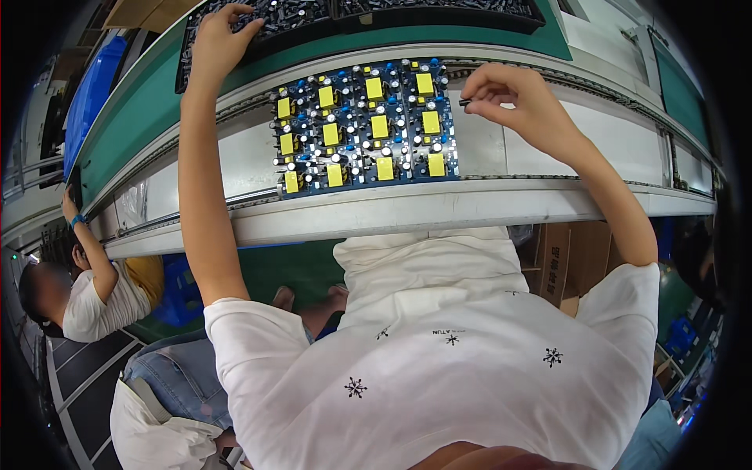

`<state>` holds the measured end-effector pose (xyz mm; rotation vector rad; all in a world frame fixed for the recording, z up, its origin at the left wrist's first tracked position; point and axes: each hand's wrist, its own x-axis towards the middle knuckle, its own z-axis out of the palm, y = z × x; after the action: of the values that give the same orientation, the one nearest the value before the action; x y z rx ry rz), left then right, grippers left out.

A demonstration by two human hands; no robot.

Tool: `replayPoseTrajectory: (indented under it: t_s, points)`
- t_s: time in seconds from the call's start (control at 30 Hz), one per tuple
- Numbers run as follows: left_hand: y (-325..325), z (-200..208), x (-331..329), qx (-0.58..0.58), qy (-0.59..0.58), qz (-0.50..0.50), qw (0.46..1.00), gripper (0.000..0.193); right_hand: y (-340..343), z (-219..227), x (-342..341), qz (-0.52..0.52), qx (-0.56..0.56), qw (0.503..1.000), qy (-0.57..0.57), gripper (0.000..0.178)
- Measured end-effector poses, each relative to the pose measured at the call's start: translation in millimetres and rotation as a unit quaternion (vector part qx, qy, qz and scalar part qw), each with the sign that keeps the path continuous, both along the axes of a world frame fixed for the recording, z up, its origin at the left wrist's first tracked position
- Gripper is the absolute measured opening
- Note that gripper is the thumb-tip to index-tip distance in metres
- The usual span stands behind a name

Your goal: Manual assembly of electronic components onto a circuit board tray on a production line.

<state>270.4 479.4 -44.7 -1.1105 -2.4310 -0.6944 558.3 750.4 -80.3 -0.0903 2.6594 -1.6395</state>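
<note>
A panel of blue circuit boards (pixel 356 153) lies on the conveyor in front of me, set with rows of yellow-topped blocks and small white, blue and black parts. Just off its right edge, my right hand (pixel 523 102) pinches a small black electronic component (pixel 465 103) between thumb and fingertips. My left hand (pixel 221 43) reaches over the left end of a black tray (pixel 186 74) filled with loose small black parts. Its thumb and index finger are apart, and I see nothing between them.
A second black tray (pixel 540 17) of small dark parts stands beside the first on the green shelf (pixel 470 36). The conveyor's pale front rail (pixel 439 205) runs between me and the panel. Another person (pixel 106 294) works at the far left. A cardboard box (pixel 558 258) stands below the rail.
</note>
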Motion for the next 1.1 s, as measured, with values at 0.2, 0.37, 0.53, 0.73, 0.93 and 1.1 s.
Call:
replayPoseTrajectory:
  t_s: [0.2, 0.37, 0.53, 0.73, 0.93, 1.1]
  points:
    - [-1, -1, -19, -0.040, -0.048, 0.032, 0.998, 0.021, -8, -2, -3, 0.021, 0.055, 0.996, 0.067, 0.011]
    - [4, -2, -11, 0.057, -0.022, 0.051, 0.997, 0.016, -16, -2, -7, 0.021, 0.099, 0.990, 0.101, 0.013]
    - [26, 18, 26, 0.189, -0.129, 0.030, 0.973, 0.010, -16, -2, -7, 0.007, 0.123, 0.988, 0.094, 0.012]
    - [30, 36, 105, 0.172, -0.200, -0.087, 0.961, 0.008, -22, 6, -7, 0.011, 0.148, 0.985, 0.090, 0.011]
    - [28, 25, 146, 0.083, -0.201, -0.153, 0.964, 0.011, -21, 4, -8, 0.009, 0.151, 0.985, 0.088, 0.012]
    - [21, 18, 160, 0.048, -0.251, -0.188, 0.948, 0.011, -24, 6, -7, 0.019, 0.205, 0.969, 0.137, 0.011]
